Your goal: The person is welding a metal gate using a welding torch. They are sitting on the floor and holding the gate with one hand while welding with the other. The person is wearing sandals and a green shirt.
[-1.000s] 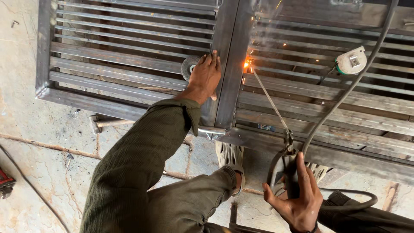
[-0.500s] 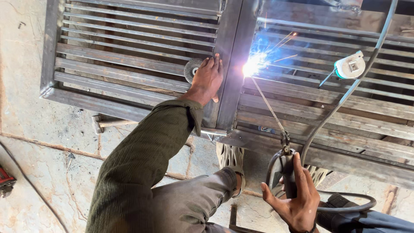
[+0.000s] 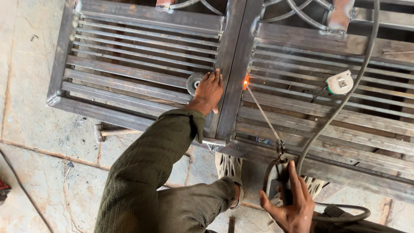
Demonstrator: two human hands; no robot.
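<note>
While the left hand (image 3: pixel 210 90) is pressed flat, fingers spread open, against the central upright (image 3: pixel 233 73) of a steel gate (image 3: pixel 129 56) laid on the floor, nothing is gripped by it; only the metal is touched. Just left of that hand, a round grinding disc (image 3: pixel 194 82) is seen lying on the slats. The right hand (image 3: pixel 293 203) is closed around the handle of an electrode holder (image 3: pixel 278 172), near the bottom edge of the view. From the holder 1 thin welding rod (image 3: pixel 261 114) is held slanting up and to the left, and its tip is set against the right side of the upright, where a small orange glow (image 3: pixel 246 80) is visible. A thick grey cable (image 3: pixel 345 99) is run from the holder across the right panel toward the far edge. On those right slats a white and green tape measure (image 3: pixel 339 82) is placed (well apart from both hands). A hammer (image 3: pixel 112 132) is left on the concrete floor (image 3: pixel 34 164), just beside the gate's near rail.
</note>
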